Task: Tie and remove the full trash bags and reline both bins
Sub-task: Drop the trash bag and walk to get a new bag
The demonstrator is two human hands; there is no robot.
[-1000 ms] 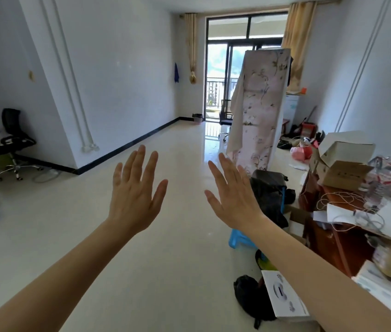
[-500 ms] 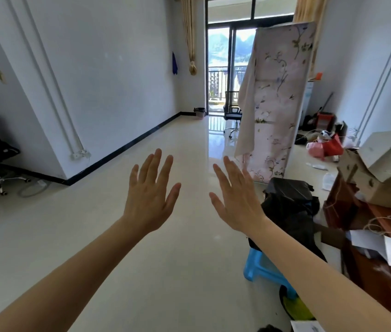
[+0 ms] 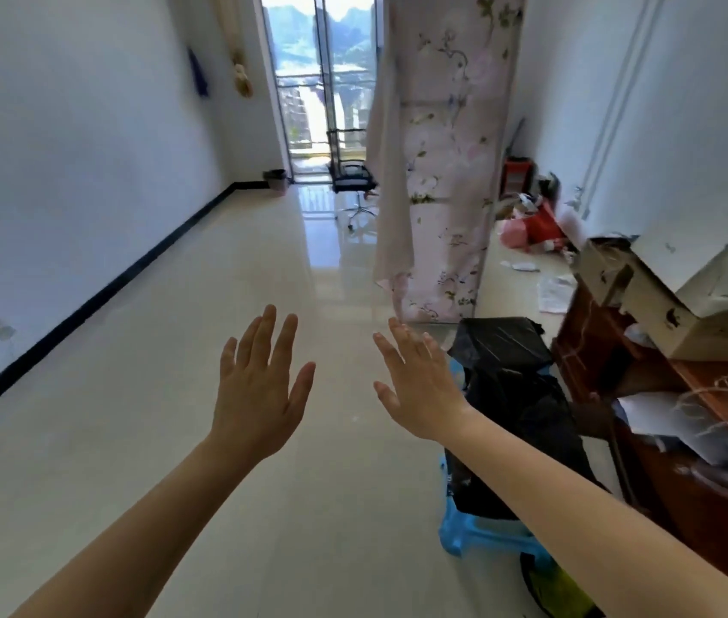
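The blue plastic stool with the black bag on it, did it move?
No. The blue plastic stool stays beside the brown wooden desk; only the camera moved forward, so both look nearer.

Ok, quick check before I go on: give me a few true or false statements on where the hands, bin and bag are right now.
1. Both hands are open and hold nothing. True: left hand, right hand.
2. A small bin stands by the far wall. True.
3. The right hand grips the black bag. False: it hovers apart from it.
4. The black bag lies on the bare floor. False: it rests on a blue stool.
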